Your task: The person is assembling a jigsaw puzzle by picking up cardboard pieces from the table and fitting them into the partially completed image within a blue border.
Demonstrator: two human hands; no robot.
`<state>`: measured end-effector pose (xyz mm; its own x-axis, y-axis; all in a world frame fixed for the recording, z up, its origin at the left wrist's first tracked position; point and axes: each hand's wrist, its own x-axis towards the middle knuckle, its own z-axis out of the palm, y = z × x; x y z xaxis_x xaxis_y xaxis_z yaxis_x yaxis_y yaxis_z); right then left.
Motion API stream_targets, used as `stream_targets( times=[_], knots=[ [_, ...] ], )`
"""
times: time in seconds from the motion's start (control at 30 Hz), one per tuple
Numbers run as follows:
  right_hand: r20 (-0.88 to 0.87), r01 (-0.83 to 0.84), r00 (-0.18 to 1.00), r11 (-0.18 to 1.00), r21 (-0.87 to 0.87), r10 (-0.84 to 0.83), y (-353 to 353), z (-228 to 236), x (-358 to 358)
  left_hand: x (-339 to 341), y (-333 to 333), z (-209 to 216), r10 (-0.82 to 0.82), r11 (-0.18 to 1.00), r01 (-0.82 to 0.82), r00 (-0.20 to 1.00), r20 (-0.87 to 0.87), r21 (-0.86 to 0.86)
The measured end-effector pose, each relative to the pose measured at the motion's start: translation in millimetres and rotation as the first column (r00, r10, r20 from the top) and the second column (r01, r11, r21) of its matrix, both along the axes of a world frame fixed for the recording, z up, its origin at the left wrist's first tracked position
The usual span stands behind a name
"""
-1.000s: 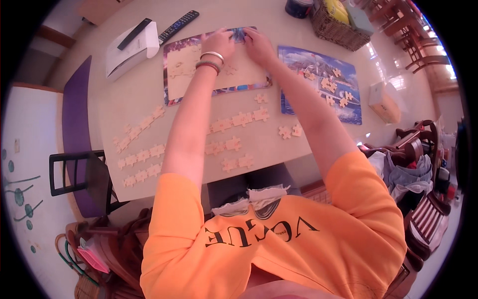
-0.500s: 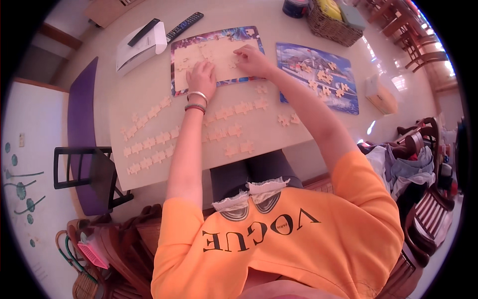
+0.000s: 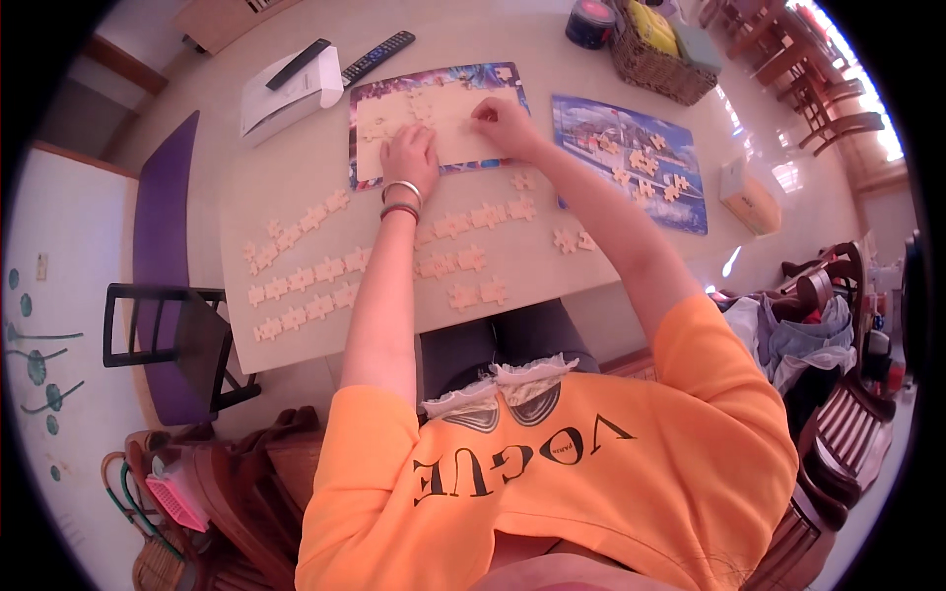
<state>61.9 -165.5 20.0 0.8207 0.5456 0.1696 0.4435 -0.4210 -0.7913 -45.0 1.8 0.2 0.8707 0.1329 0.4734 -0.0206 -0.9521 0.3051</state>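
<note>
A puzzle tray (image 3: 460, 143) with a bare wooden-coloured middle and a dark, colourful border lies before me on the table. Several puzzle pieces (image 3: 422, 98) sit in its upper middle. My left hand (image 3: 410, 158) rests on the tray's lower part, fingers extended, a bangle and a bracelet at the wrist. Over the tray's right side, my right hand (image 3: 503, 128) has its fingers curled together in a pinch; what they hold, if anything, is hidden. Loose puzzle pieces (image 3: 310, 281) stand in rows on the table between the tray and me.
To the right lies a blue picture puzzle (image 3: 596, 182) with several loose pieces (image 3: 643, 161) on top. A wicker basket (image 3: 655, 69) and a dark jar (image 3: 590, 24) stand behind it. A white box (image 3: 286, 98) and remote control (image 3: 379, 57) lie back left; a tissue box (image 3: 749, 197) is at right.
My right hand's fingers have drawn closer together, and a piece visible beside them before no longer shows. My left hand stays on the tray. The whole view has shifted slightly.
</note>
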Motion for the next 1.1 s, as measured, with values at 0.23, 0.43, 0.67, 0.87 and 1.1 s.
stream_targets(
  times=[0.23,0.43,0.67,0.87,1.1],
  knots=[
    [0.317,0.165,0.933,0.985,0.050,-0.172,27,10,49,0,-5,6,-0.004,1.000,0.004,1.000,0.011,-0.018],
    [0.453,-0.023,0.888,0.992,-0.123,0.077,54,11,55,0,-7,4,-0.032,0.996,0.030,0.999,-0.022,-0.084],
    [0.328,-0.047,0.941,0.993,-0.110,0.081,48,28,69,-1,-7,6,-0.011,0.997,0.010,1.000,-0.017,-0.074],
    [0.216,-0.360,0.870,0.870,-0.336,0.444,56,25,58,-4,-4,5,0.016,0.997,-0.018,0.999,-0.036,-0.068],
    [0.251,-0.185,0.924,0.911,-0.370,0.290,57,13,54,-1,-8,6,0.001,0.994,-0.008,0.998,-0.059,-0.108]
  ],
)
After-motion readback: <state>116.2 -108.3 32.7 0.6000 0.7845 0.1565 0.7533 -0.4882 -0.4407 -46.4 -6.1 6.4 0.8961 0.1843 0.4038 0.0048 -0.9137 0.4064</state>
